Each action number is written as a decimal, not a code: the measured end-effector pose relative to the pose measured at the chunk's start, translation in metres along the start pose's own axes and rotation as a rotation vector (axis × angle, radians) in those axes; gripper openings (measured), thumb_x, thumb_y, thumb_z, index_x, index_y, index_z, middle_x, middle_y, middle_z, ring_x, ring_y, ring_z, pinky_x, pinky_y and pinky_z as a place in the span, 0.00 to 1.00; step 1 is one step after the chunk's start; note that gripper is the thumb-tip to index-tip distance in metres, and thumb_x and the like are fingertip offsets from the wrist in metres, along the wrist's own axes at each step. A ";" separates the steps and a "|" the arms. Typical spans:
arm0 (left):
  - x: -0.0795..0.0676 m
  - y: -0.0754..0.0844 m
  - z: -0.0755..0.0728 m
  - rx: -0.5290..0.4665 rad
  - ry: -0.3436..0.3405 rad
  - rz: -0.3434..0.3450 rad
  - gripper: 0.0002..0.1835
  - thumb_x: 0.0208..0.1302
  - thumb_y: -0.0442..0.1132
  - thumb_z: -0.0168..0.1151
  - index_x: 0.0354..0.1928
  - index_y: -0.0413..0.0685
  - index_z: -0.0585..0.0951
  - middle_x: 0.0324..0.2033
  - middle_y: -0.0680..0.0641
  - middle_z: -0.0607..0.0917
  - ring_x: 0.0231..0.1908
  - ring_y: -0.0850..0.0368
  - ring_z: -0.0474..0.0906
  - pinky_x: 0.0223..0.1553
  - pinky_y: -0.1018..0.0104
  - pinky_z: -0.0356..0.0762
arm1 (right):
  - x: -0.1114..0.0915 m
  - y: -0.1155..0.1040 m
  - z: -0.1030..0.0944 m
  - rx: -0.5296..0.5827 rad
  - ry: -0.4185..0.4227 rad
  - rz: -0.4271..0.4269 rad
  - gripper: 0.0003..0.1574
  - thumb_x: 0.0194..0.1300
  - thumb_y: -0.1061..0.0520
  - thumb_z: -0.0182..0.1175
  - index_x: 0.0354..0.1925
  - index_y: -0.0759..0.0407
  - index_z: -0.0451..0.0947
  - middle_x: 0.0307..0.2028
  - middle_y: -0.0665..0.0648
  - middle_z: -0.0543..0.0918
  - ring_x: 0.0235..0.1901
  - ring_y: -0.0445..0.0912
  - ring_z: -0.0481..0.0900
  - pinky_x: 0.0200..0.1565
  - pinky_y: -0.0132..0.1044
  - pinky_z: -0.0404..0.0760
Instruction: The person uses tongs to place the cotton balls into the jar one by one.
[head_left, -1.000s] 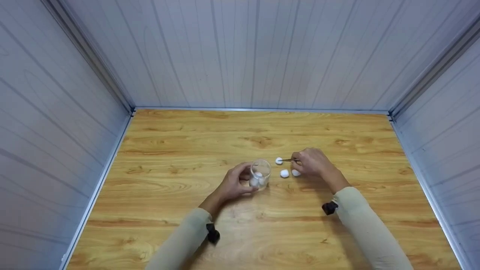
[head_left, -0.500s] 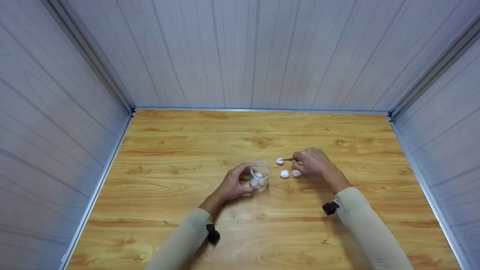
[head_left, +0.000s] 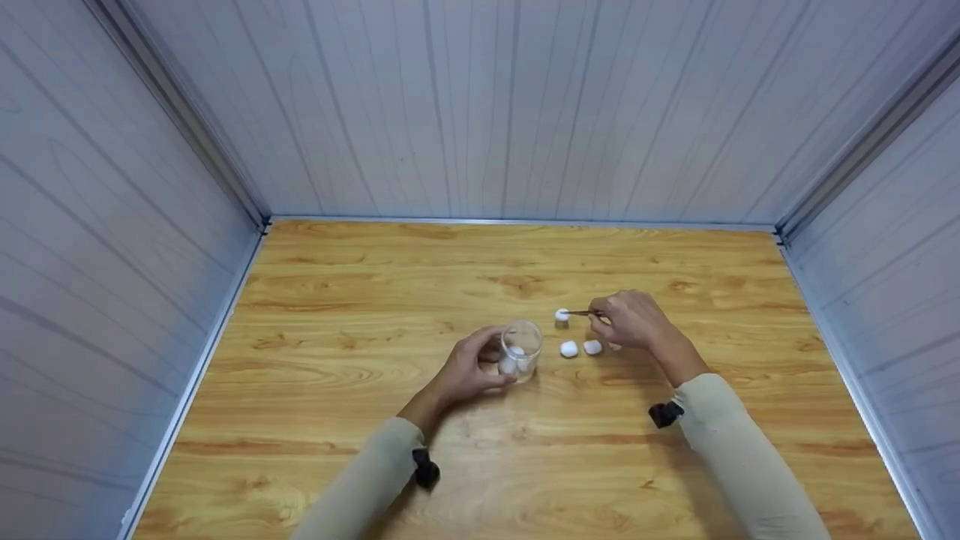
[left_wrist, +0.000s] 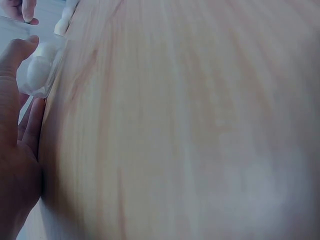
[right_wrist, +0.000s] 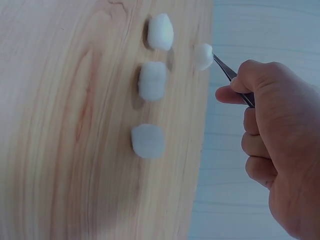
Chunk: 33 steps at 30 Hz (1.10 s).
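My left hand curls round a clear glass cup, which stands upright on the table with white cotton balls inside. In the right wrist view, my right hand pinches dark tweezers between thumb and forefinger. A cotton ball is caught in their tips, lifted off the wood with a shadow below it in the head view. Three more cotton balls lie in a row on the table, the nearest to the cup being one cotton ball, with another cotton ball to its right.
The wood-grain table is closed in by pale panel walls at the back and both sides. A black wrist camera sits on the left sleeve and another black camera on the right.
My right hand has risen slightly and shifted right, lifting the pinched cotton ball from the table. A further cotton ball now shows beneath the hand. My left hand and the cup stay put.
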<state>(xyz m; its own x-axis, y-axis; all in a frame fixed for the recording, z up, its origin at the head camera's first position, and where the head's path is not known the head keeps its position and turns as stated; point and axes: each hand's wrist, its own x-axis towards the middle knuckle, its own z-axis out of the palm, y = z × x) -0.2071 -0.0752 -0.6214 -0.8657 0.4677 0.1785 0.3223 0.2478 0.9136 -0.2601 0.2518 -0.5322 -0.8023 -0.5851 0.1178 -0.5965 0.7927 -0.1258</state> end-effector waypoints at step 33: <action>0.000 0.000 0.000 -0.018 0.008 0.015 0.40 0.51 0.38 0.80 0.67 0.59 0.73 0.56 0.43 0.83 0.54 0.49 0.83 0.56 0.53 0.86 | -0.012 -0.002 -0.019 0.011 0.179 -0.080 0.09 0.68 0.55 0.62 0.37 0.56 0.88 0.26 0.53 0.90 0.13 0.35 0.60 0.17 0.29 0.60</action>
<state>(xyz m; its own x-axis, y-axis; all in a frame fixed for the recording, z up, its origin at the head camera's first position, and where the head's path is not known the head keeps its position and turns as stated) -0.2072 -0.0745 -0.6213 -0.8640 0.4644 0.1946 0.3278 0.2254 0.9174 -0.2492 0.2604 -0.5142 -0.7363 -0.6059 0.3012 -0.6596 0.7420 -0.1199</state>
